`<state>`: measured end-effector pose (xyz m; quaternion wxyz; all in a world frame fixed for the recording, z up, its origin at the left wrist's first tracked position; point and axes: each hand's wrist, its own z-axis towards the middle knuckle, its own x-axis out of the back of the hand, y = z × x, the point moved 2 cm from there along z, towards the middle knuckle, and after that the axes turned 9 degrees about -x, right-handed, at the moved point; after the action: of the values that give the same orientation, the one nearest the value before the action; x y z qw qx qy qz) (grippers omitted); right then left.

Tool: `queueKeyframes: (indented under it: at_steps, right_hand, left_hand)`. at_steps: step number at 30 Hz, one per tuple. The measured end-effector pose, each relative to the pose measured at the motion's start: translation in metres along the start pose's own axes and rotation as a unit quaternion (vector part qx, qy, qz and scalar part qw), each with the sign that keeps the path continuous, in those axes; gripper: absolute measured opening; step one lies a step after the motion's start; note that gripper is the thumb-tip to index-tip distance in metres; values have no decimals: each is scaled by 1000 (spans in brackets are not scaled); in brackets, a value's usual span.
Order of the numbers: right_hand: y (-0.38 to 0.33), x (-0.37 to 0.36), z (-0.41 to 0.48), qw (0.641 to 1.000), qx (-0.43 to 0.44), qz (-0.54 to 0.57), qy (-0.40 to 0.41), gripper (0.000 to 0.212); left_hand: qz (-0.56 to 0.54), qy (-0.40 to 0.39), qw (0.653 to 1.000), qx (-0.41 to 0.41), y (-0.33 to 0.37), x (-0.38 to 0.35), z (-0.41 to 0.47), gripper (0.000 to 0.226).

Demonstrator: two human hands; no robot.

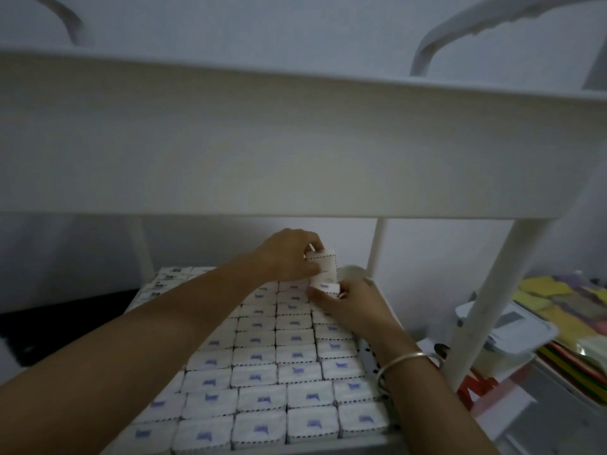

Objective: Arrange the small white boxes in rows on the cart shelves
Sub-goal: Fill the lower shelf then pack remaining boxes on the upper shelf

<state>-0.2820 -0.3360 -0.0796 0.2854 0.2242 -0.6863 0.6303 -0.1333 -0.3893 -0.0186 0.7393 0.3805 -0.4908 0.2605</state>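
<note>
Several small white boxes [259,376] with blue marks lie in tight rows across the lower cart shelf [358,441]. At the far right end of the rows my left hand [285,257] grips an upright white box [326,266], thumb on its face. Just below it my right hand [353,307] pinches another white box [325,288] lying flat at the back of the rightmost row. The two boxes touch. My left forearm crosses over the rows and hides part of them.
The upper cart shelf [295,142] hangs low over my hands. White cart posts [486,297] stand on the right. Beyond them sit a lidded plastic bin [505,333] and a stack of coloured sheets [565,310]. A dark surface [65,310] lies at the left.
</note>
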Motion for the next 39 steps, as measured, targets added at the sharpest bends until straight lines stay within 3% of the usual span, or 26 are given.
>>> queueKeyframes:
  at_steps: [6, 7, 10, 12, 14, 18, 24, 28, 34, 39]
  right_hand:
    - [1, -2, 0, 995, -24, 63, -74, 19]
    - [1, -2, 0, 993, -29, 88, -74, 24]
    - [1, -1, -1, 982, -55, 169, -69, 70]
    - [1, -2, -1, 979, -60, 181, -71, 77]
    - [1, -1, 0, 983, -77, 152, -62, 67]
    - [-3, 4, 6, 989, -93, 114, -20, 16]
    - [1, 4, 8, 992, -96, 79, 16, 33]
    - [-4, 5, -3, 996, -38, -9, 86, 31]
    - [-35, 20, -38, 992, 27, -101, 75, 34]
    - [-75, 13, -118, 959, 226, -140, 98, 31]
  left_hand:
    - [23, -51, 998, -26, 5, -7, -4, 33]
    - [34, -59, 997, -29, 5, -9, -5, 33]
    - [58, -72, 995, -33, 6, -12, -5, 33]
    - [63, -82, 994, -34, 6, -12, -5, 33]
    - [55, -83, 994, -35, 4, -13, -6, 31]
    - [28, -61, 997, -40, 0, -17, -9, 31]
    - [26, -13, 999, -36, 1, -25, -22, 44]
    - [24, 17, 999, -27, 10, -7, -47, 54]
    - [-48, 8, 999, -5, 18, 34, -144, 47]
    - [-49, 5, 999, 3, 24, 60, -247, 44]
